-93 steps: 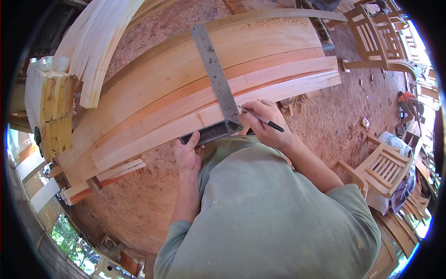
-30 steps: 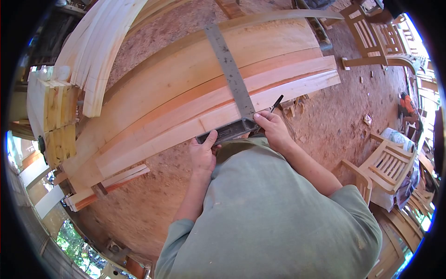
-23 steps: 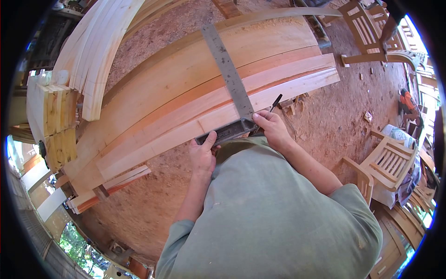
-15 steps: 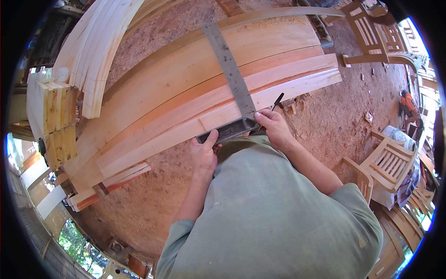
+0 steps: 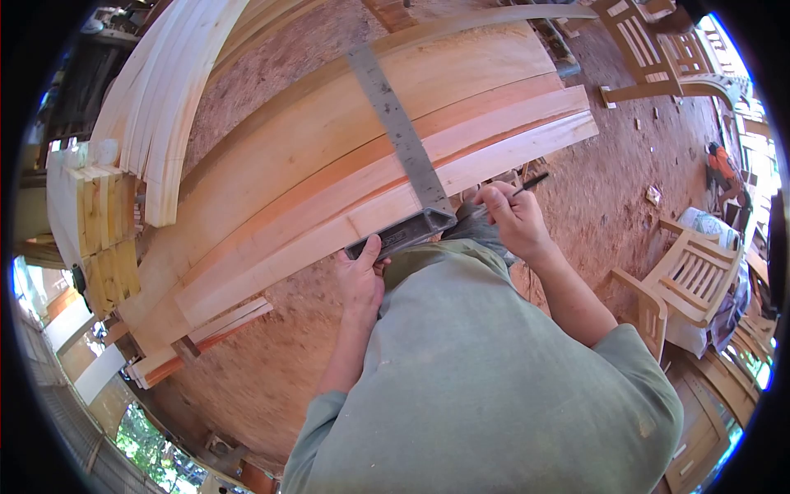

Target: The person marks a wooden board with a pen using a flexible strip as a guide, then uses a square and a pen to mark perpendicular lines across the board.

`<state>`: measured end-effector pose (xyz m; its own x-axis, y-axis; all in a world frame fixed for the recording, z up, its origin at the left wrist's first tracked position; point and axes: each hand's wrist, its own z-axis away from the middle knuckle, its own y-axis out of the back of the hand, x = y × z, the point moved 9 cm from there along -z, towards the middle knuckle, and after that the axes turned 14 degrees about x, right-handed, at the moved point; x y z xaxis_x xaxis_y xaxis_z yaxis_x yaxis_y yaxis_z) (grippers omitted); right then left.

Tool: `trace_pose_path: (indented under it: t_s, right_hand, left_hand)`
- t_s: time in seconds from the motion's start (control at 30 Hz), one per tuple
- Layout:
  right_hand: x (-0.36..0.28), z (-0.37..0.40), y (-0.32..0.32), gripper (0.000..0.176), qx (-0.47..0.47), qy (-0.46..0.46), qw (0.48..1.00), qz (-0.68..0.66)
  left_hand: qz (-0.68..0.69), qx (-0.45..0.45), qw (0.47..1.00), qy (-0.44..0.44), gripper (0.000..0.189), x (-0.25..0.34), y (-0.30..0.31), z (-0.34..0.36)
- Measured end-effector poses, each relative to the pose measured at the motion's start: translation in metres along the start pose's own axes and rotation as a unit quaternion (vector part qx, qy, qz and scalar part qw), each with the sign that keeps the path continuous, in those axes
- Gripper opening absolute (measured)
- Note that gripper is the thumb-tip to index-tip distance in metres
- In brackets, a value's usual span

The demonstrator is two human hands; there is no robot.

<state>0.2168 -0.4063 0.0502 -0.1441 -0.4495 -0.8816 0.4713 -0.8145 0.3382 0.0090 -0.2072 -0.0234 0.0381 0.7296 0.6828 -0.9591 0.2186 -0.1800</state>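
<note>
In the head view, the left hand (image 5: 362, 276) had its grip closed on the thick stock of a grey metal try square (image 5: 401, 233), thumb pressed on top of the stock, which sat against the near edge of the pale front plank (image 5: 510, 152). The square's long flat blade ran away from the person across a stack of long light wooden boards (image 5: 329, 156), some of them with reddish-orange streaks. The right hand (image 5: 510, 218) was just to the right of the square, off the plank's near edge, with its grip closed around a thin dark pencil (image 5: 531, 181) whose free end pointed up and to the right, clear of the wood. The person's grey-green shirt (image 5: 494, 387) filled the lower part of the view. To the upper left lay a bundle of curved pale wooden slats (image 5: 156, 107), and beside it, at the left edge, a pile of short yellowish wood blocks (image 5: 90, 214). The floor (image 5: 271, 354) was covered in reddish sawdust. Slatted wooden chairs stood at the right (image 5: 683, 284) and upper right (image 5: 650, 49), and well apart, at the far right, another person in an orange top (image 5: 722, 165) crouched.
</note>
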Motion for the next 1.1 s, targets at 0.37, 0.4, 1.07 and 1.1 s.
trace_pose_path:
  t_s: [0.37, 0.4, 1.07, 1.1]
  right_hand:
    - [-0.054, 0.008, 0.003, 0.018, 0.009, 0.238, 0.971, -0.006]
    - [-0.054, 0.007, 0.002, 0.018, 0.009, 0.238, 0.971, -0.006]
    - [-0.057, -0.011, -0.015, 0.015, 0.007, 0.297, 0.95, 0.1]
    - [-0.058, -0.011, -0.017, 0.015, 0.008, 0.297, 0.949, 0.102]
  left_hand:
    - [0.011, 0.01, 1.0, -0.002, 0.038, 0.002, -0.001, 0.003]
    - [0.011, 0.006, 1.0, -0.003, 0.037, 0.002, -0.001, 0.003]
    - [0.016, 0.018, 1.0, -0.014, 0.042, -0.002, 0.004, -0.002]
    - [0.012, 0.017, 1.0, -0.013, 0.043, -0.002, 0.004, -0.003]
